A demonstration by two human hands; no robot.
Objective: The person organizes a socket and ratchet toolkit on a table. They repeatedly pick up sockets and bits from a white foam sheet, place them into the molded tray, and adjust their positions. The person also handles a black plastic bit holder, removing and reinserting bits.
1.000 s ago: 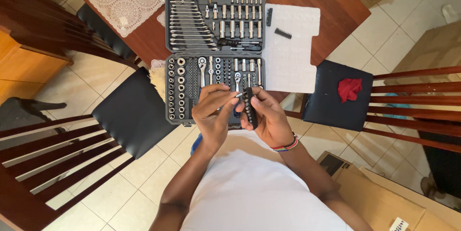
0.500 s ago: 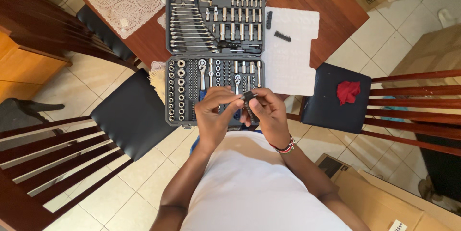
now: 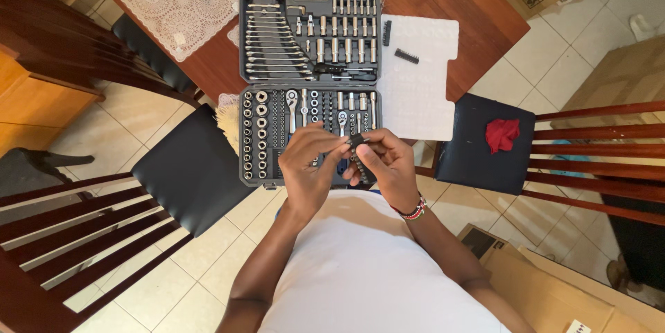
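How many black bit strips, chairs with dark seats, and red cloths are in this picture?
Black bit strips: 3, one in the right hand, two on the white foam sheet
Chairs with dark seats: 3
Red cloths: 1
Total: 7

Seen from above, a left hand [image 3: 308,167] and right hand [image 3: 386,163] grip a black bit holder [image 3: 360,156] over an open socket set case [image 3: 309,84] on a wooden table [image 3: 478,7].

We look straight down from the head camera, fairly high, over our hands to the open tool case [image 3: 309,84] on the table [image 3: 478,7], chairs flanking. One view only.
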